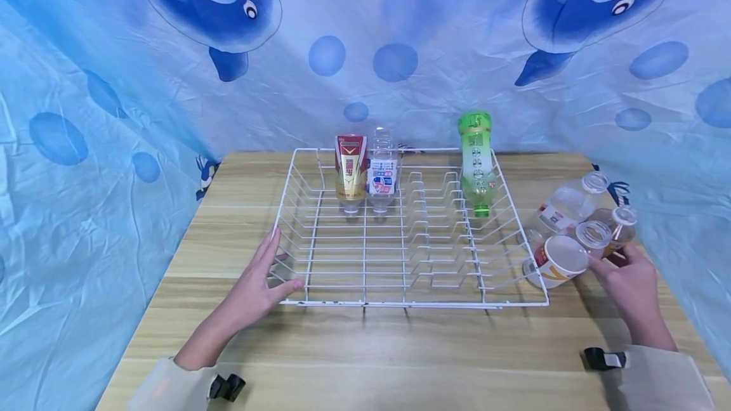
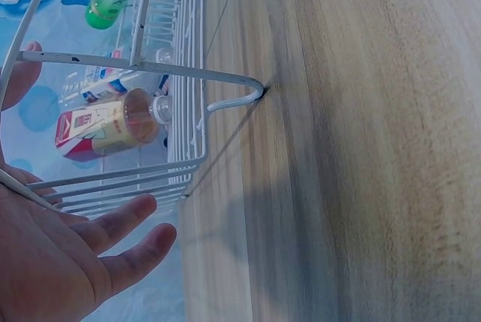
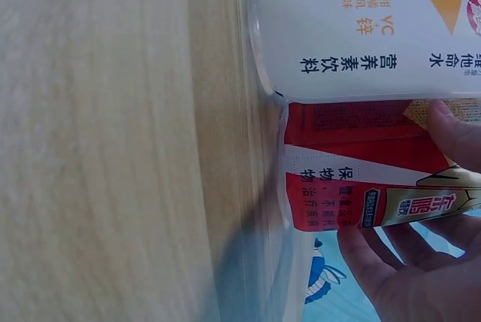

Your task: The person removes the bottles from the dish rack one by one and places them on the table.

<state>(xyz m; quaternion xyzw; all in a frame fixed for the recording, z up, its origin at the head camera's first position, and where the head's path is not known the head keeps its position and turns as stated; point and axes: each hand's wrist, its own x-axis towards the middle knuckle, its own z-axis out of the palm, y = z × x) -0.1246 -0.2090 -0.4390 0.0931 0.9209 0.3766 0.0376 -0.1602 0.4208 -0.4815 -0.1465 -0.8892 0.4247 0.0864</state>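
Observation:
A white wire dish rack point(image 1: 400, 304) stands on the table. My left hand point(image 1: 259, 284) rests at its front left corner, fingers straight along the side rim and thumb over the inside. In the left wrist view, two fingertips point(image 2: 135, 217) extend past the side wires. At the right, my right hand point(image 1: 634, 278) grips a bottle with a red and gold label point(image 3: 353, 164), thumb on one side and fingers on the other. That amber, capless bottle point(image 1: 622, 224) stands upright beside a white-labelled cup-like container point(image 1: 562, 262), which appears as a white vitamin drink label point(image 3: 361, 28) in the right wrist view.
Upside down in the rack are a red-gold bottle point(image 1: 351, 167), a clear bottle point(image 1: 381, 173) and a green bottle point(image 1: 476, 160). Other clear open bottles point(image 1: 571, 202) stand by my right hand, close to the rack's right side. A blue dolphin-print curtain point(image 1: 365, 68) hangs behind the wooden table point(image 1: 377, 360).

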